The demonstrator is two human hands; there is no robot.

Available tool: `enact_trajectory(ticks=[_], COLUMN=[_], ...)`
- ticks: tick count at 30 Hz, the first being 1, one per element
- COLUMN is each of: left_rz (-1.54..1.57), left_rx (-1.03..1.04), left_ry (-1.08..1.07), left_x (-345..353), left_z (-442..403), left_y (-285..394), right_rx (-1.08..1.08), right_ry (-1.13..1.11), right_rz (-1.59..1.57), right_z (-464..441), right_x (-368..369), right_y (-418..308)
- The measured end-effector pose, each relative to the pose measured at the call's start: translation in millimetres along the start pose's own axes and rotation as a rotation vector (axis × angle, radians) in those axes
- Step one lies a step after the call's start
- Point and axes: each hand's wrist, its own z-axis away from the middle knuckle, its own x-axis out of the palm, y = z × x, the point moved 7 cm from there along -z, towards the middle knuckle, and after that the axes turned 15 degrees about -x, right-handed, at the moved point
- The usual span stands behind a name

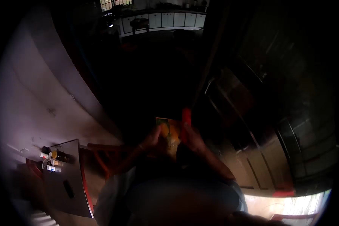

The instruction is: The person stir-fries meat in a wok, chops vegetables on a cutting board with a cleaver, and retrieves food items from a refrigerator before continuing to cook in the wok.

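Note:
A flat yellow-and-green printed piece, perhaps a packet or a booklet, is between my hands in front of my body. My left hand is closed on its left edge, the thumb pointing up. My right hand is wrapped round a red elongated object that stands upright beside the printed piece's right edge. Dim light hides what kind of thing the red object is, and I cannot tell whether the right fingers also touch the printed piece.
At lower left a table holds a dark jar, several small bottles and a dark phone-like object. A reddish chair stands beside it. Dark wooden furniture lines the right. Kitchen cabinets are far ahead.

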Motion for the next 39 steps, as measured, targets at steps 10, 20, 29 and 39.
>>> enact_trajectory(ticks=[10, 20, 29, 39], left_rz=[0.328, 0.535, 0.508, 0.569], left_rx=[-0.391, -0.214, -0.195, -0.177], left_ry=[0.51, 0.54, 0.525, 0.499], left_x=[-115.6, -331.1, -469.4, -623.9], left_z=[-63.3, -236.4, -469.5, -724.1], left_y=[27.8, 18.7, 69.8, 135.0], right_rx=[-0.3, 0.16, 0.136, -0.002], right_ry=[-0.714, -0.662, -0.407, -0.55], right_rz=[0.445, 0.165, 0.115, 0.144], right_z=[-200.2, -453.1, -683.0, -1002.1], right_x=[80.0, 166.2, 149.5, 155.3], right_y=[8.7, 44.7, 13.0, -20.6])
